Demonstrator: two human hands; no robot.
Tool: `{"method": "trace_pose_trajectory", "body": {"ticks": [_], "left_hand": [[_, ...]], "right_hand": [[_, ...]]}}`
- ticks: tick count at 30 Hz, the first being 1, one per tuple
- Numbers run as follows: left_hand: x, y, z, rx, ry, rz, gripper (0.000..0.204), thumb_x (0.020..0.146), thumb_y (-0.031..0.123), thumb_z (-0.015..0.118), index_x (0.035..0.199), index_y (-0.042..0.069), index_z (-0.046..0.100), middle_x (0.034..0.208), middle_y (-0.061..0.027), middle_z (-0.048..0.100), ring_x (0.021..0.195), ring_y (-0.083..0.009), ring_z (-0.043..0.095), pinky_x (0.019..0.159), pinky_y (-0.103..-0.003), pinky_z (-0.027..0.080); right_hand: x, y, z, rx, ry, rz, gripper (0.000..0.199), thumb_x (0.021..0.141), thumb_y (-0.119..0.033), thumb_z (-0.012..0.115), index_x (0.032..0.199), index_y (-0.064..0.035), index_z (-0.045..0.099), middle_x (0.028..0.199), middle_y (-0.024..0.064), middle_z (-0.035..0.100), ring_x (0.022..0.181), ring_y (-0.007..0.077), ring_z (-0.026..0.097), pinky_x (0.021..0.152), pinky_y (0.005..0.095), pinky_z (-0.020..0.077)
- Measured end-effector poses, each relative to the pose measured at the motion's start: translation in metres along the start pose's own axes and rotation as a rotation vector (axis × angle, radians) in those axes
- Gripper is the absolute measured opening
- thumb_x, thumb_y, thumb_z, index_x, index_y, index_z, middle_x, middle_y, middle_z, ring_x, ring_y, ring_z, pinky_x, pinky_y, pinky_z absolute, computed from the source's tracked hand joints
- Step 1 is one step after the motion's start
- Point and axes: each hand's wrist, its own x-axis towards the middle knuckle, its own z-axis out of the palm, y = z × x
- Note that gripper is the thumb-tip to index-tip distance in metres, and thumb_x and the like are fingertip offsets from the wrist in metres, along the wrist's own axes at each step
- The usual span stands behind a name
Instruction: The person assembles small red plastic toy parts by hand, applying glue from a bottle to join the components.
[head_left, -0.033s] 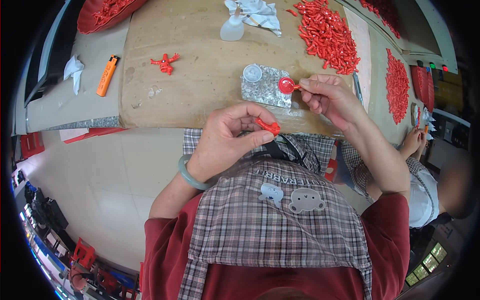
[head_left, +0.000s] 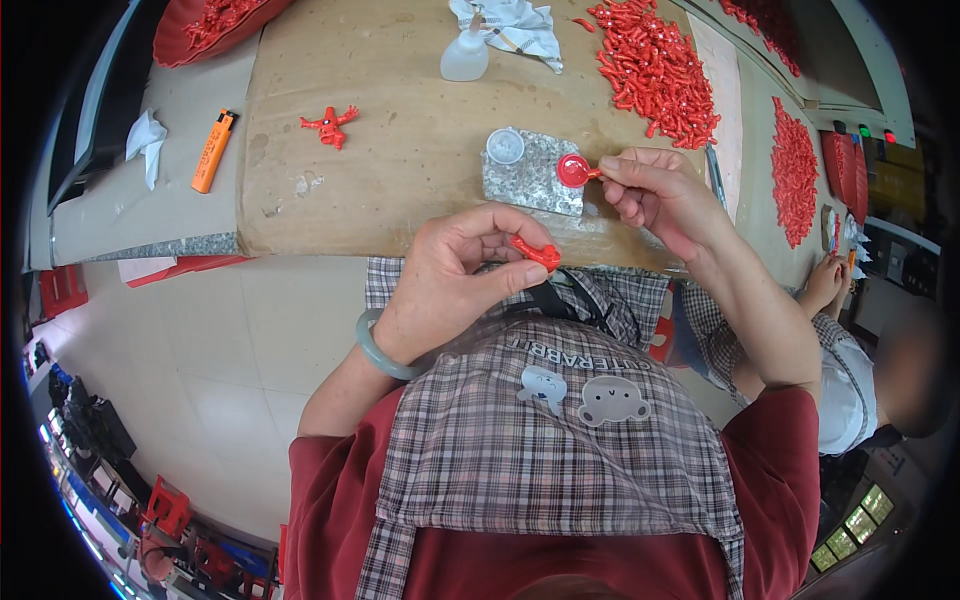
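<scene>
My left hand (head_left: 460, 262) pinches a small glossy red figurine part (head_left: 537, 252) between thumb and fingers, just off the table's front edge. Thumb and forefinger of my right hand (head_left: 655, 190) grip a slim red piece (head_left: 593, 174). Its tip meets the rim of a small round red dish (head_left: 572, 170), though I cannot tell whether it is dipped inside. That dish rests on a speckled grey stone slab (head_left: 530, 185), beside a small translucent white cup (head_left: 504, 147). Farther left on the cardboard lies a red figurine (head_left: 330, 127) with limbs spread.
A heap of red parts (head_left: 655, 75) covers the far right. At the back are a white squeeze bottle (head_left: 465, 58) and a checked cloth (head_left: 525, 35). An orange cutter-like tool (head_left: 213, 152) and crumpled tissue (head_left: 148, 145) lie left. A co-worker's hands (head_left: 825, 282) show at right.
</scene>
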Motion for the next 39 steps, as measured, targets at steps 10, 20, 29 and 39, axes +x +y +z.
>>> {"method": "trace_pose_trajectory", "body": {"ticks": [10,20,29,39], "left_hand": [[0.0,0.0,-0.003,-0.012,-0.019,-0.003,0.019,0.085,-0.004,0.067,0.102,-0.004,0.059,0.101,-0.0137,0.064,0.092,-0.0158,0.063,0.084,-0.029,0.053],[-0.002,0.001,-0.009,-0.042,-0.038,-0.001,0.018,0.086,-0.004,0.067,0.102,-0.004,0.059,0.1,-0.0137,0.065,0.091,-0.0169,0.064,0.084,-0.031,0.053],[0.0,0.002,-0.014,-0.054,-0.097,0.007,0.018,0.086,-0.004,0.066,0.102,-0.004,0.059,0.1,-0.013,0.065,0.092,-0.0162,0.063,0.084,-0.03,0.052],[-0.002,0.002,-0.016,-0.088,-0.072,-0.017,0.019,0.085,-0.001,0.067,0.103,-0.003,0.062,0.098,-0.0059,0.066,0.089,-0.0099,0.062,0.081,-0.024,0.052]], "right_hand": [[-0.005,-0.009,0.006,-0.07,0.05,0.007,0.018,0.089,-0.018,0.068,0.075,-0.0066,0.064,0.066,0.0009,0.064,0.05,0.0041,0.054,0.045,0.0182,0.0409],[-0.003,-0.026,0.015,-0.286,0.092,0.044,0.018,0.089,-0.018,0.068,0.076,-0.0058,0.065,0.066,0.0014,0.064,0.05,0.0054,0.055,0.044,0.0192,0.0418],[-0.007,-0.035,0.026,-0.469,0.124,-0.038,0.018,0.086,-0.015,0.071,0.078,0.0,0.067,0.064,0.0045,0.064,0.051,0.008,0.058,0.044,0.0204,0.0446],[-0.004,-0.04,0.022,-0.391,0.13,0.079,0.018,0.086,-0.016,0.071,0.077,-0.0009,0.068,0.063,0.0047,0.065,0.048,0.008,0.058,0.043,0.0199,0.045]]}}
